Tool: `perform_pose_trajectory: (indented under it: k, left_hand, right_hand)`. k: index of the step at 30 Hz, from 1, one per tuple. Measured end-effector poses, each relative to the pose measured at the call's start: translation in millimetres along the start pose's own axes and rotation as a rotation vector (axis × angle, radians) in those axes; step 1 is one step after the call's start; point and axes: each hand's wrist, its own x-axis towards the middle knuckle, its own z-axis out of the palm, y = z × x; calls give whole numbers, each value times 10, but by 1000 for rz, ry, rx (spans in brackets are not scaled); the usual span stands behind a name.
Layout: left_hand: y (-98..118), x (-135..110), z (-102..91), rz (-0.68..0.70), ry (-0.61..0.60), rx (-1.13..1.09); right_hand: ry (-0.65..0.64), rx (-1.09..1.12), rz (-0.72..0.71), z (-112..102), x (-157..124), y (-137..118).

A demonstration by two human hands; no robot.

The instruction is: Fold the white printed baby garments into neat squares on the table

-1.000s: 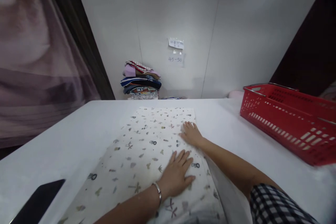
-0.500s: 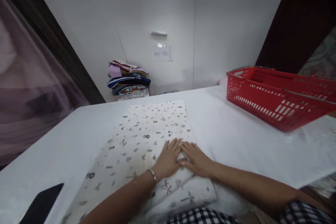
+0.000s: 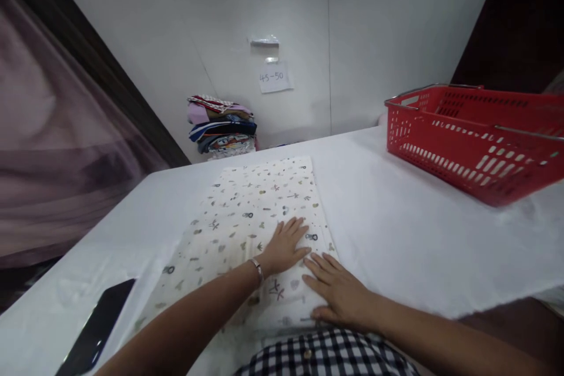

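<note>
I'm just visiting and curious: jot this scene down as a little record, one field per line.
Cloth: white fabric with small printed motifs, spread on a white-covered table
Left hand: flat on the cloth, silver-coloured bracelet at its wrist
Right hand: on the cloth, nearer the body
Table's left: flat, black, shiny rectangular object, possibly a phone
Table's right: red perforated plastic basket with metal handles
Background: multicoloured folded-fabric stack; white paper note reading 45-50

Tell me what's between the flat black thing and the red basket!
In the head view: white tabletop, patterned cloth with the left hand on it, then tabletop again.
</note>
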Motion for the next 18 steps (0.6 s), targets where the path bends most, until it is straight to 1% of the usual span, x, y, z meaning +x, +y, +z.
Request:
perform_pose_trajectory:
  k: [3,5,8,10,12,14,16,17,18]
  left_hand:
    - [63,-104,0,-6,20,15]
    - [69,-230,-37,-47,20,9]
    - [-47,-526,-114,-158,38,15]
    - [-220,-804,-141,-273,61,45]
    - [-444,-1132,-128,-434,107,95]
    - [-671,-1468,-73,-643,165,141]
    - [-857,-1755,10,-841,214,138]
    - [-927,-1867,52,-902,233,120]
    - [-983,-1955,89,-934,247,96]
  right_hand:
    - [25,-34,-27,79,-8,43]
    - [49,-69,-59,140,-21,81]
    - [105,-108,-148,221,-32,160]
    - [115,-121,-215,265,-26,221]
    - [94,-139,-276,314,-10,287]
    - [97,-169,-323,380,9,360]
    - [120,-222,-363,457,25,434]
    - [132,-257,-382,493,29,465]
    - [140,-296,-403,521,29,490]
